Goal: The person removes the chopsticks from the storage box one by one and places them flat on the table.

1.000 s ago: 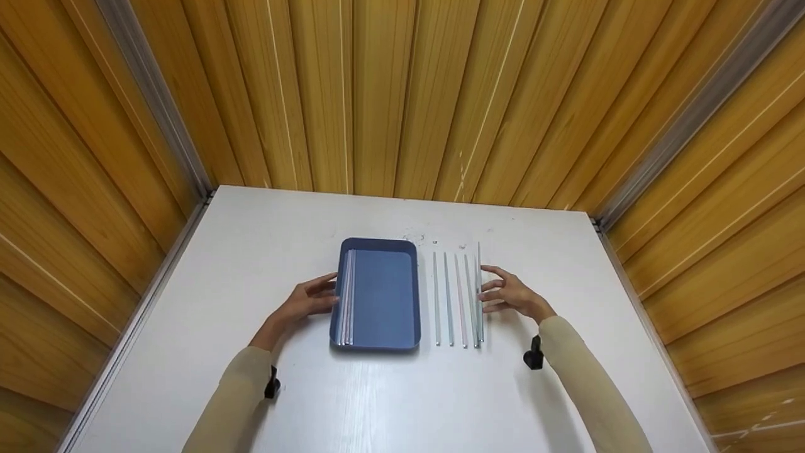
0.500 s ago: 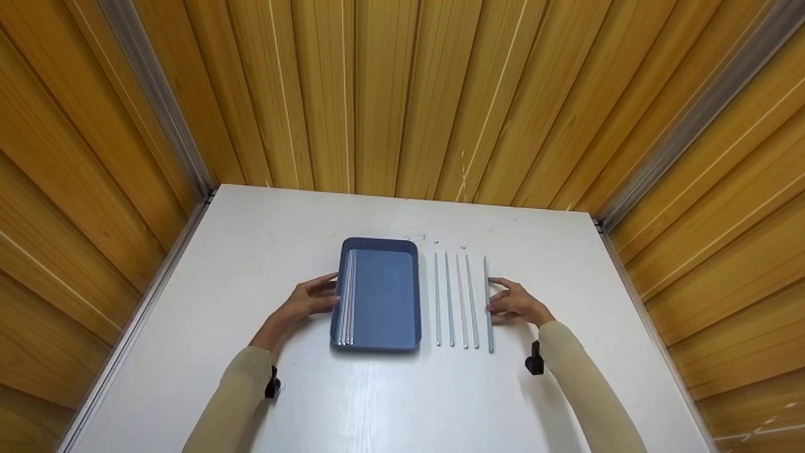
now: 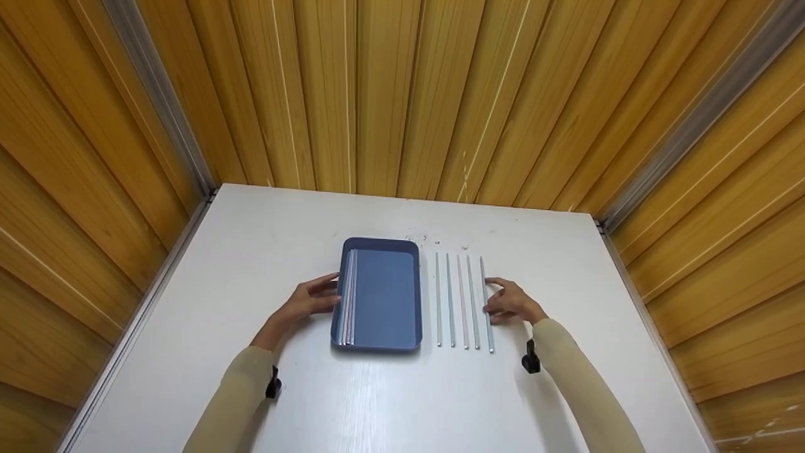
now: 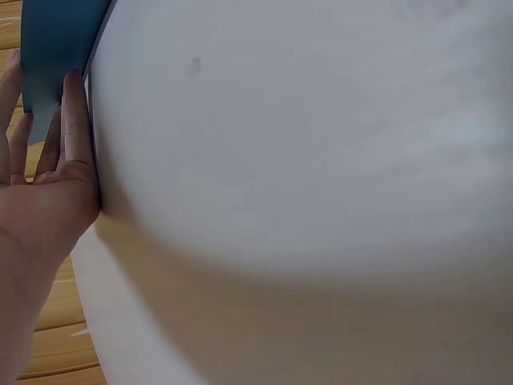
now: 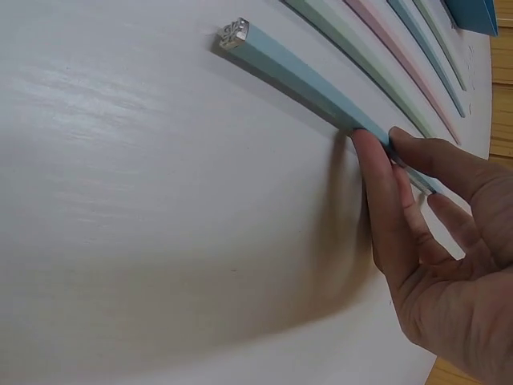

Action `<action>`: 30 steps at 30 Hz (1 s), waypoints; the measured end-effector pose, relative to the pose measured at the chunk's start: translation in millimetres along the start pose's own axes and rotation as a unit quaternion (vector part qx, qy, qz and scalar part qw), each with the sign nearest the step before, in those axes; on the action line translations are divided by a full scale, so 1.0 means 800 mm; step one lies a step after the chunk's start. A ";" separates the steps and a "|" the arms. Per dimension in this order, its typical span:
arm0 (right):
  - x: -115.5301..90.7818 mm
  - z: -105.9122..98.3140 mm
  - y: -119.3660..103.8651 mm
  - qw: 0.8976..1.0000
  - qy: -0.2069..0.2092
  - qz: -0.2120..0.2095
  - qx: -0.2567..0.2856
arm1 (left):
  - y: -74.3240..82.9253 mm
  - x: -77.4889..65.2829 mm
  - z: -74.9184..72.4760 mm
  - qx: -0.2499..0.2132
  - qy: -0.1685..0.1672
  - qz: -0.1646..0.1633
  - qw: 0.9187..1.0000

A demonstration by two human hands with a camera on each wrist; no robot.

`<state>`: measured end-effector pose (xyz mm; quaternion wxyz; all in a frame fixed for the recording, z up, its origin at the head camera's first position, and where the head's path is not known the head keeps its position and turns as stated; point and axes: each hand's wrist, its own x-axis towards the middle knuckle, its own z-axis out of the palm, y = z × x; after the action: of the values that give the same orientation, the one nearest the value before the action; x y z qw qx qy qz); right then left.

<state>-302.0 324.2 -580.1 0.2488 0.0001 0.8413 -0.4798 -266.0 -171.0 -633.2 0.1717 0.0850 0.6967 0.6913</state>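
My right hand [image 3: 510, 301] pinches a pale blue chopstick [image 5: 300, 80] between thumb and fingers; its squared, silvery end points toward the near side. This chopstick [image 3: 487, 327] is the rightmost of a row lying lengthwise on the white table. Left of it are a green chopstick [image 5: 361, 60], a pink chopstick [image 5: 401, 52] and others. A blue rectangular tray [image 3: 390, 346] stands further left, with several chopsticks [image 3: 348, 302] side by side along its left wall. My left hand [image 3: 308, 301] rests against the tray's left side, its fingers [image 4: 78, 120] fairly straight along the wall.
The white table [image 3: 377, 402] runs up to a wood-patterned wall [image 3: 377, 94] at the back, with similar walls left and right. Small dark marks [image 3: 415, 238] dot the tabletop behind the tray and the row.
The rightmost chopstick, held in my right hand, came apart from its neighbour toward the right and down level with the row, then shifted slightly left. My left hand has stayed at the tray.
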 end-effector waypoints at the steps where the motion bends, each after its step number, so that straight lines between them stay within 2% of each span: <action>1: 0.000 0.001 -0.001 1.000 0.004 0.001 -0.003 | 0.000 0.000 0.000 0.003 0.000 0.001 1.000; 12: 0.005 0.002 0.001 0.999 0.024 0.004 -0.021 | -0.003 0.002 -0.002 0.007 0.005 -0.004 1.000; 15: 0.007 -0.002 -0.002 0.999 0.038 -0.018 -0.028 | -0.003 0.001 -0.001 0.004 0.008 -0.003 1.000; 18: 0.011 -0.003 -0.010 0.998 0.045 -0.051 -0.012 | -0.003 0.001 -0.001 0.003 0.012 -0.005 1.000; 23: 0.019 0.013 -0.035 0.993 0.020 -0.110 0.026 | -0.004 0.002 -0.001 0.005 0.012 -0.008 1.000; 30: 0.030 0.057 -0.078 0.982 -0.047 -0.168 0.074 | -0.005 0.001 0.000 0.008 0.007 0.003 1.000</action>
<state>-318.6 247.9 -558.9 0.2036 -0.1456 0.7788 -0.5752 -266.7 -171.0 -637.2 0.1638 0.0836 0.7035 0.6865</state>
